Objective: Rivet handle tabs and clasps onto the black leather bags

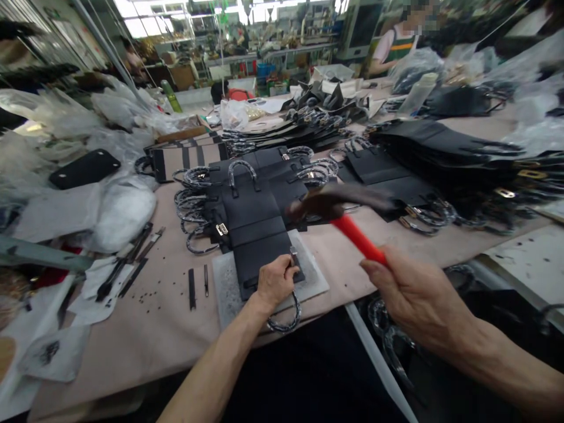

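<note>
My right hand (405,288) is wrapped round the red handle of a hammer (359,235). Its dark head, blurred by motion, is raised above the work. My left hand (277,279) is closed on a short metal punch (294,252), of which only the top shows above the fingers. That hand rests on a black leather bag panel (258,241), near its right edge. Under the panel's near end lies a grey slab (224,282). A plastic-wrapped handle (288,323) loops out below my left hand, over the table's front edge.
Left of the slab lie a dark flat tool (191,288) and a thin metal rod (205,281). More tools (127,264) sit on paper farther left. Stacked black panels (440,144) fill the right side. A green bottle (171,97) and another person (396,47) are behind.
</note>
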Tool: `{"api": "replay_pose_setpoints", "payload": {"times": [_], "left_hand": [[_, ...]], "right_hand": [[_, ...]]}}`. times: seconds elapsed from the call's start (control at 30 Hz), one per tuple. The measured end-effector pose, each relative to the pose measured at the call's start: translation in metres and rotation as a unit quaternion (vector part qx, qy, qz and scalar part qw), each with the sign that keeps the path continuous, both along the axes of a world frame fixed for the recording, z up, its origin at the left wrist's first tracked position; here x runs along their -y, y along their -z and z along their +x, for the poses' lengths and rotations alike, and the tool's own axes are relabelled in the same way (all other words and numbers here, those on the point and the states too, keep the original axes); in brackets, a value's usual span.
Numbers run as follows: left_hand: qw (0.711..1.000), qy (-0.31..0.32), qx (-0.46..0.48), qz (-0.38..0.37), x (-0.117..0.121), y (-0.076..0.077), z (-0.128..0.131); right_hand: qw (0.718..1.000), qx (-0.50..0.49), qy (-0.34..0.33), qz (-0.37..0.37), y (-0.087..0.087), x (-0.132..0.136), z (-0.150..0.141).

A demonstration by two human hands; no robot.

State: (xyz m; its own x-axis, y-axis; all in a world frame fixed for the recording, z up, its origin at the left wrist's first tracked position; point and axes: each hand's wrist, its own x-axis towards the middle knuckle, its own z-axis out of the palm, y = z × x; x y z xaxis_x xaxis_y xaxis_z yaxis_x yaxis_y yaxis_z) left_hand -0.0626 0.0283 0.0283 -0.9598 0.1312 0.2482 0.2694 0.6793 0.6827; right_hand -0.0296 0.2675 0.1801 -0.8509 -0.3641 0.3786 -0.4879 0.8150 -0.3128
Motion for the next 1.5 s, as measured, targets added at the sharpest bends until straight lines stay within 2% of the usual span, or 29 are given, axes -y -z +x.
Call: {"api": "replay_pose_setpoints", "payload": {"times": [0.07, 0.13, 0.2, 0.27, 0.37, 0.5, 0.57, 0.63, 0.73, 0.83, 0.9, 0.97, 1.07, 1.13, 1.17, 1.27, 1.33, 1.43, 1.5], "left_hand": [[1.0, 0.002, -0.005, 0.006, 0.0, 0.001, 0.0], [1.0, 0.0, -0.007, 0.007, 0.001, 0.001, 0.0], [1.0, -0.004, -0.009, 0.011, 0.001, 0.001, 0.0], [1.0, -0.002, -0.01, 0.017, 0.001, 0.001, 0.0], [1.0, 0.005, -0.003, 0.021, 0.002, 0.001, 0.0], [1.0, 0.005, 0.018, 0.019, 0.003, -0.002, -0.001], [0.999, 0.006, 0.023, 0.025, 0.003, -0.004, -0.001], [0.999, 0.008, 0.023, 0.032, 0.003, -0.005, 0.0], [0.999, 0.011, 0.026, 0.033, 0.003, -0.006, 0.0], [0.998, 0.013, 0.043, 0.049, 0.003, -0.004, 0.001], [0.994, 0.002, 0.059, 0.095, 0.002, -0.002, -0.001], [0.979, -0.035, 0.081, 0.182, 0.001, -0.001, -0.004], [0.918, -0.141, 0.111, 0.354, 0.007, -0.009, -0.013], [0.883, -0.189, 0.102, 0.417, 0.019, -0.021, -0.017], [0.882, -0.197, 0.089, 0.418, 0.029, -0.027, -0.017], [0.913, -0.215, 0.065, 0.34, 0.073, -0.041, -0.007], [0.92, -0.261, 0.076, 0.281, 0.11, -0.039, 0.008], [0.9, -0.36, 0.1, 0.226, 0.169, -0.024, 0.036], [0.887, -0.414, 0.128, 0.163, 0.205, -0.015, 0.056]], "right_hand": [[1.0, 0.009, 0.017, -0.008, 0.0, -0.002, 0.0], [0.997, 0.059, 0.002, 0.044, 0.002, -0.008, -0.002], [0.99, 0.122, 0.017, 0.072, 0.005, -0.016, -0.007], [0.982, 0.174, 0.053, 0.043, 0.015, -0.024, -0.017], [0.965, 0.25, 0.076, -0.003, 0.05, -0.035, -0.034], [0.944, 0.303, 0.125, 0.041, 0.113, -0.039, -0.048], [0.949, 0.277, 0.14, 0.053, 0.134, -0.032, -0.049], [0.971, 0.202, 0.12, 0.042, 0.145, -0.017, -0.048], [0.997, 0.075, 0.02, -0.01, 0.15, 0.021, -0.044], [0.996, 0.057, -0.054, -0.043, 0.157, 0.057, -0.039], [0.996, 0.069, -0.052, -0.034, 0.164, 0.071, -0.036], [0.996, 0.074, -0.045, -0.022, 0.17, 0.075, -0.034], [0.996, 0.075, -0.052, -0.022, 0.173, 0.071, -0.035], [0.995, 0.075, -0.053, -0.028, 0.173, 0.068, -0.036], [0.995, 0.076, -0.052, -0.032, 0.173, 0.067, -0.036], [0.995, 0.074, -0.055, -0.041, 0.173, 0.067, -0.036], [0.994, 0.075, -0.061, -0.047, 0.173, 0.067, -0.036], [0.994, 0.077, -0.065, -0.05, 0.174, 0.066, -0.036], [0.994, 0.076, -0.066, -0.048, 0.175, 0.066, -0.036]]}}
